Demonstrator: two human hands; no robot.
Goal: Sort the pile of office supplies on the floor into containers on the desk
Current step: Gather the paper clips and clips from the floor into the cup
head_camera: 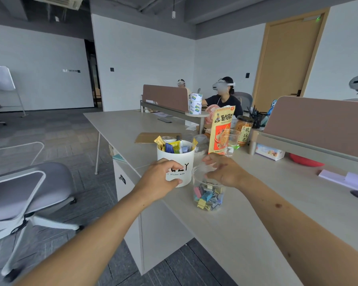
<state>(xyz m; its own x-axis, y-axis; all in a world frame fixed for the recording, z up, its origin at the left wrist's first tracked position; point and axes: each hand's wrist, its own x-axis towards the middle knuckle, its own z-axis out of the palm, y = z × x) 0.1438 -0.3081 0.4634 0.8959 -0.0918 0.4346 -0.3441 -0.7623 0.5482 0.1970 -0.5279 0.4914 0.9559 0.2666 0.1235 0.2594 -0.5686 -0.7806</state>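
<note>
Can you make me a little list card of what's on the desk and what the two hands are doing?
left hand: holds the white tub's side
right hand: at the clear cup's rim, grip too blurred to tell
white tub: upright on the desk, stuffed with small packets
clear cup: upright, right beside the tub, colourful binder clips inside
</note>
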